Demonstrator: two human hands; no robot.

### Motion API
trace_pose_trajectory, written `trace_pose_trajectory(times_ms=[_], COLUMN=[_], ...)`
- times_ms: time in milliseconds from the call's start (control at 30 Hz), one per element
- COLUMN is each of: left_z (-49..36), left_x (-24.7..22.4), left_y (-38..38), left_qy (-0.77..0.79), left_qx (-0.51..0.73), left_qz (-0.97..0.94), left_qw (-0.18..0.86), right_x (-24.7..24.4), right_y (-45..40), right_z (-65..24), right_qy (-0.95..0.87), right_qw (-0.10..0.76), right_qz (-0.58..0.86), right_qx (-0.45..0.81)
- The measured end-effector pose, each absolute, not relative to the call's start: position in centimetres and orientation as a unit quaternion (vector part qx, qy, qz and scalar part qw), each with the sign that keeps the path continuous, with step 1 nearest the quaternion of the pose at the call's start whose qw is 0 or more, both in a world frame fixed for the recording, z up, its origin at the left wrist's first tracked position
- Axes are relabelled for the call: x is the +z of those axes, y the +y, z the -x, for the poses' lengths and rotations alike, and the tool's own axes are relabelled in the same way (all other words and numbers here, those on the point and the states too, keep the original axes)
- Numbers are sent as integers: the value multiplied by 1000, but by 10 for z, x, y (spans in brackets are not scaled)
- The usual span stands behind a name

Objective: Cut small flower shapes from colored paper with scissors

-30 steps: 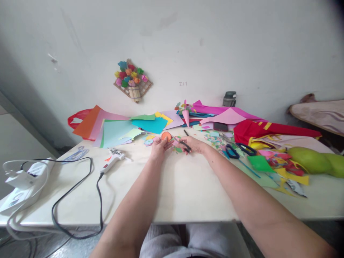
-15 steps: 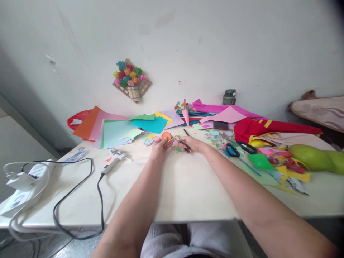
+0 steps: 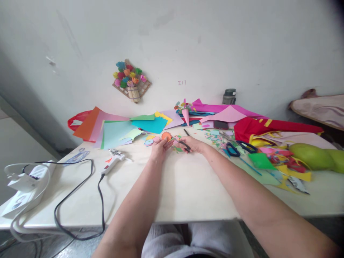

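Between the fingers of my left hand [image 3: 160, 147] is a round orange paper piece [image 3: 166, 136]. My right hand [image 3: 192, 144] grips dark-handled scissors [image 3: 184, 145], whose blades point left and reach the edge of the orange paper. Small paper scraps [image 3: 178, 148] lie on the table under and between my hands. Just left of my left hand are a few cut paper pieces [image 3: 148, 142] in blue and yellow. A second pair of scissors with blue handles [image 3: 233, 149] rests to the right of my right forearm.
A white glue gun [image 3: 114, 163] with a black cord lies on the left, near a power strip [image 3: 27, 190]. Coloured paper sheets [image 3: 115, 130] line the back. A pink paper cone with flowers [image 3: 185, 116] stands behind my hands. Green fabric or balloon-like shape [image 3: 309, 157] sits right.
Hardly anything differs. Both hands keep the same place with the orange paper and scissors; the view has shifted very slightly.
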State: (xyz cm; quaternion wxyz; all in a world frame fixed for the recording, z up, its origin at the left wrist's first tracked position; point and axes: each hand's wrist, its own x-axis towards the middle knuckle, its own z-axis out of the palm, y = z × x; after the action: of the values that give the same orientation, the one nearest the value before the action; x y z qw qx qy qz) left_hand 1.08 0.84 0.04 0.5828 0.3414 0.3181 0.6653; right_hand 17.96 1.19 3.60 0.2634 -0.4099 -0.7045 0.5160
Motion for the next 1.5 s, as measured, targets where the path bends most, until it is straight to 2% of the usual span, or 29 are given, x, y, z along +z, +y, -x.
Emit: trace_pose_trajectory(times_ms=[1500], left_z=[-9], left_x=[-4], left_y=[12], left_qy=[308], left_qx=[667], left_qz=[-344], left_qw=[584], right_x=[42], right_y=[6], right_z=[-177], right_qy=[-677], right_qw=[276], right_qz=[421], right_qx=[536])
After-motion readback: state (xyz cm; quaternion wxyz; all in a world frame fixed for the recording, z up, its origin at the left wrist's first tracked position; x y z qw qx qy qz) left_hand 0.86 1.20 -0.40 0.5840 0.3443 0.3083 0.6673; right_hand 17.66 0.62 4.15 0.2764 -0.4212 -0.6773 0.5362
